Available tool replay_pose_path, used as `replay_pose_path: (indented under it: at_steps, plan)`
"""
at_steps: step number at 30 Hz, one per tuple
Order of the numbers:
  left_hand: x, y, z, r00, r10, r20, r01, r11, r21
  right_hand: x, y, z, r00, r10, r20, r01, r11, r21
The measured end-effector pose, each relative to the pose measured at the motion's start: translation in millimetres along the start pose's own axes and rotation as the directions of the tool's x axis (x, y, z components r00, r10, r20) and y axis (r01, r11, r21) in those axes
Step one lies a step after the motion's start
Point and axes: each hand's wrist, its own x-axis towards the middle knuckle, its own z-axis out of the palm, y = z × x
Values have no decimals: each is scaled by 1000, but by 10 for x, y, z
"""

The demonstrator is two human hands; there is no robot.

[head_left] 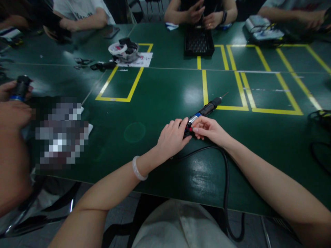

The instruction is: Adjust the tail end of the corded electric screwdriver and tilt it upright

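Observation:
An electric screwdriver (207, 110) lies slantwise on the green table, its thin bit pointing away to the upper right. It has a black front, a blue band and a silver middle section. My left hand (172, 137), with a pale bangle on the wrist, is closed over its rear end. Beside it, the fingertips of my right hand (208, 129) pinch at a small red part (191, 129) on the rear of the screwdriver; whether it is a wire or a button is too small to tell. A black cable (227, 179) runs from near my left hand over the table edge.
Yellow tape outlines (274, 111) mark the green table (165, 89). A black tray (199, 43) stands at the far side before a co-worker's hands. Tape rolls (121, 49) lie on white paper. At left, another person's hands hold a black-and-blue tool (22, 88). Coiled cable (322, 119) lies at right.

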Motion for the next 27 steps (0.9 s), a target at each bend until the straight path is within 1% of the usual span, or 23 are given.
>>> replay_pose_path:
  at_steps: [3,5,7,10,11,13,15,17,25,27]
  plan:
    - [0,-2,-4,1000,-4,10,4,1000,-3,-19,27,-12,998,-40,43,43,996,-78]
    - [2,-3,-8,1000,-4,14,4,1000,-6,-34,42,-13,992,-104,72,116,975,-188]
    - [4,-6,-9,1000,-2,18,2,1000,-10,-46,47,-9,978,-182,103,207,915,-346]
    - [7,-15,-5,1000,1,20,0,1000,-18,-56,31,-6,951,-267,157,309,777,-548]
    - [7,-18,-3,1000,1,20,-1,1000,-20,-59,21,-9,943,-280,179,331,741,-585]
    - [4,-25,2,1000,5,19,-5,1000,-19,-63,-1,-17,931,-291,220,364,699,-615]
    - [-3,-29,5,1000,8,21,-8,1000,-17,-69,-23,-30,922,-300,245,387,694,-607]
    - [-11,-28,6,1000,10,23,-9,1000,-17,-74,-38,-44,919,-310,244,395,705,-589]
    - [15,34,-16,1000,-19,4,19,1000,-7,-69,-30,-41,938,-297,179,346,782,-517]
    - [32,54,-21,999,-36,14,36,999,10,-68,-20,-37,951,-266,156,309,827,-469]
